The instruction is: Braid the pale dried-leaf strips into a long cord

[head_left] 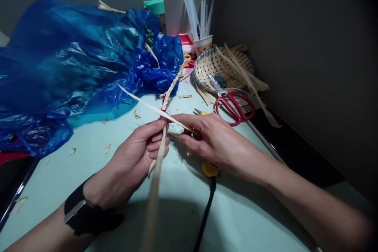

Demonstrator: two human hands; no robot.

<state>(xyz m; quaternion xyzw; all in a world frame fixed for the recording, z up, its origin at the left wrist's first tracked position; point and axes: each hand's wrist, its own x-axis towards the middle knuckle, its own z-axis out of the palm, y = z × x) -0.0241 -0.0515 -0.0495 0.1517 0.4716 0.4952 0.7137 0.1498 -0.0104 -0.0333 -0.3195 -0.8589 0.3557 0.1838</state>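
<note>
A braid of pale dried husk (173,85) runs from the back of the table toward me, with something red around it just beyond my fingers. My left hand (144,141) pinches its near end between thumb and fingers. One loose husk strip (159,161) hangs from there toward the camera, blurred close up. My right hand (206,136) is closed on another pale husk strip (150,107), which crosses over the braid and points to the upper left. The right fingertips are partly hidden behind the hand.
A blue plastic bag (88,63) spreads over the left. Red-handled scissors (236,106) rest against a woven basket (203,67) holding husk strips. Behind stand a paper cup (203,45) of white sticks and a green-capped bottle (155,6). A yellow-and-black tool (210,169) lies under my right hand.
</note>
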